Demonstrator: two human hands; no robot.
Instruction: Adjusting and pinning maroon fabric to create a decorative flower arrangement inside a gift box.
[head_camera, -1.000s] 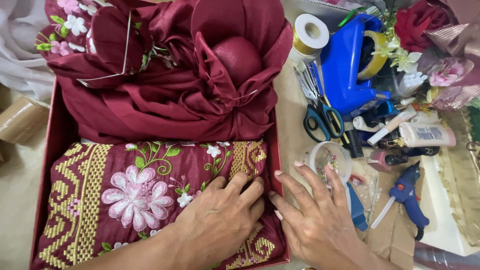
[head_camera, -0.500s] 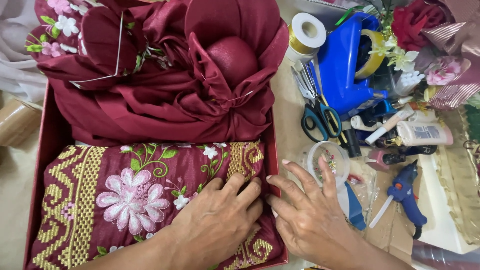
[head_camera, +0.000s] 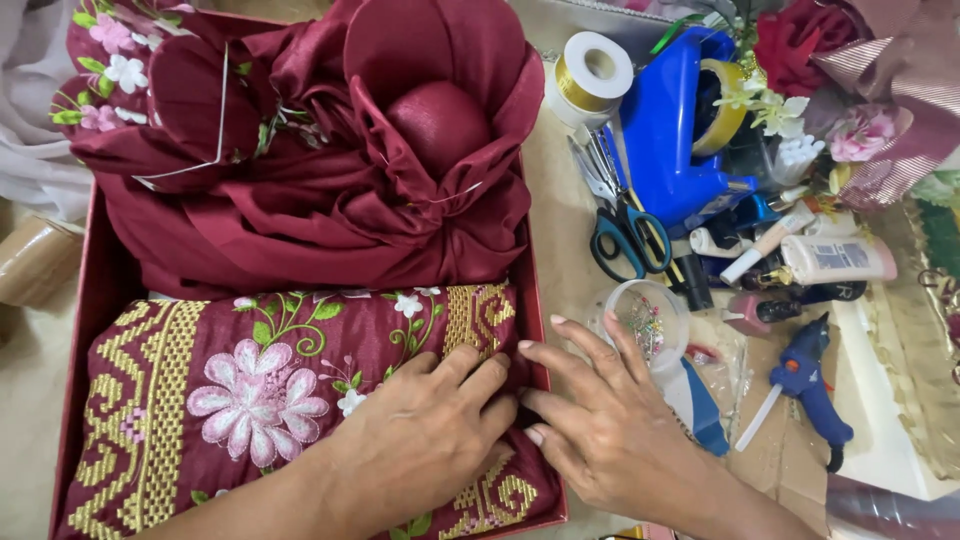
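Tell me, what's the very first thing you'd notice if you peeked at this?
Most eye-catching is the dark red cloth folded into big flower shapes, filling the top half of the red box. Below it lies maroon fabric with gold patterns and a pink embroidered flower, where the left hand presses flat on it and the right hand touches the box's right edge. To the right sits a bright blue tape dispenser among scissors and craft bits.

Your right hand (head_camera: 610, 440) moves in from the table toward the box edge, its fingertips now touching the embroidered maroon cloth (head_camera: 250, 400) beside your left hand (head_camera: 420, 440), where a second ago they lay spread and a little apart from it. Your left hand's fingers press closer to the box's right wall (head_camera: 535, 330). Your view slides slightly, so the box sits lower and further right.
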